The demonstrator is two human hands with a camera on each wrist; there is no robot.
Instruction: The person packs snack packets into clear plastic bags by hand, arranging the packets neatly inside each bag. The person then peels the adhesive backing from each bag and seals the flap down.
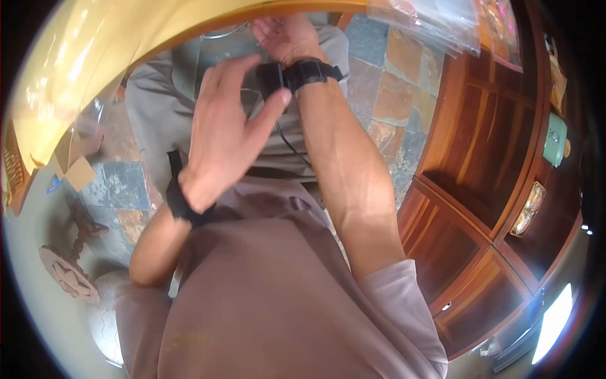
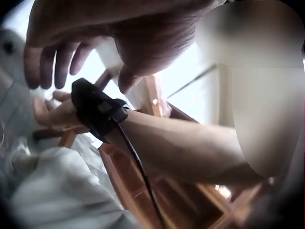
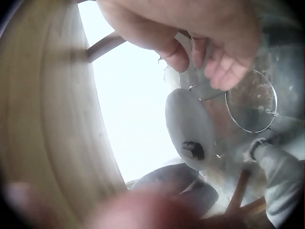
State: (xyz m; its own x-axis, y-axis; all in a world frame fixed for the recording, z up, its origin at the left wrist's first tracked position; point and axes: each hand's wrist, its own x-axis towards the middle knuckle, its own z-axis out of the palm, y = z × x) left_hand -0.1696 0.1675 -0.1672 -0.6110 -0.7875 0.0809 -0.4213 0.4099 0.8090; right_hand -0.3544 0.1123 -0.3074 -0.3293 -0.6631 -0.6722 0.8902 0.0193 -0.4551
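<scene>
over the grey trousers (image 1: 148, 95), the left hand (image 1: 218, 123), thumb spread from its fingers, is just beside the black wrist device (image 1: 271, 78) strapped to the right arm (image 1: 350, 148); the right hand (image 1: 289, 38) lies relaxed, fingers loosely bent.

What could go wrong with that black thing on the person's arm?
The left hand is very close to the black device strapped near the right hand, so it might bump it crooked. Also, a black cable runs from that device, so a finger could catch it and give it a tug.
</scene>
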